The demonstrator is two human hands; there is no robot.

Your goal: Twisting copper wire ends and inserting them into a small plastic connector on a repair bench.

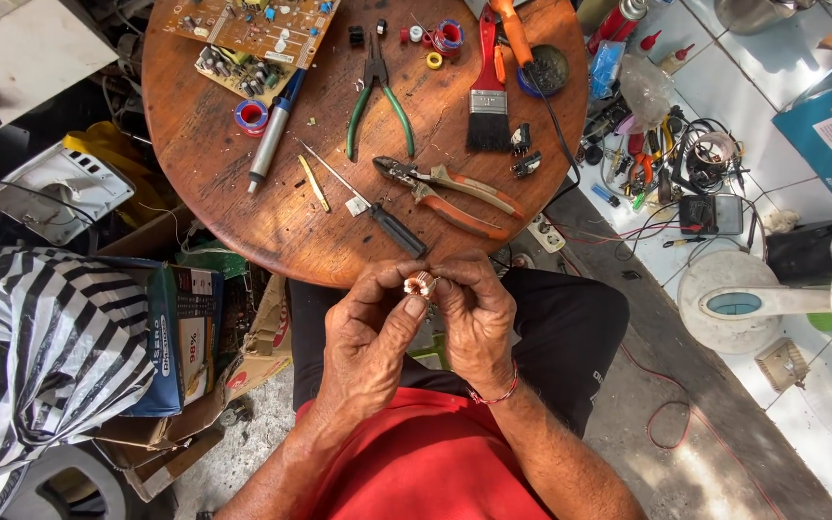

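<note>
Both my hands are up together just off the near edge of the round wooden worktop [204,144], over my lap. Left hand [368,337] and right hand [479,323] pinch one small copper coil [421,284] between the fingertips, both closed narrow around it; it sits above my black trousers, not touching the wood. Risk as I judge it: the coil is tiny and held only at the tips, so a slip would drop it into my lap or down to the cluttered floor, where it'd be hard to find. Fine wire could also kink or snap if the fingers twist against each other; can't tell if any loose wire end is out. Nearest on the worktop: black-handled screwdriver [377,217] pointing at my hands, orange-handled pliers [450,193] just beyond, green-handled pliers [377,101] further back, paintbrush [488,87] with red handle, grey pen-like tool [272,130], circuit boards [252,39] at the far edge, small tape rolls [250,116]. Screwdriver handle hangs near the edge, so an elbow bump could knock it off. Left of me a striped plastic bag [40,337] and cardboard boxes [185,337]; right a tangle of tools and wires [666,164] on the tiled floor, white fan [772,303].
</note>
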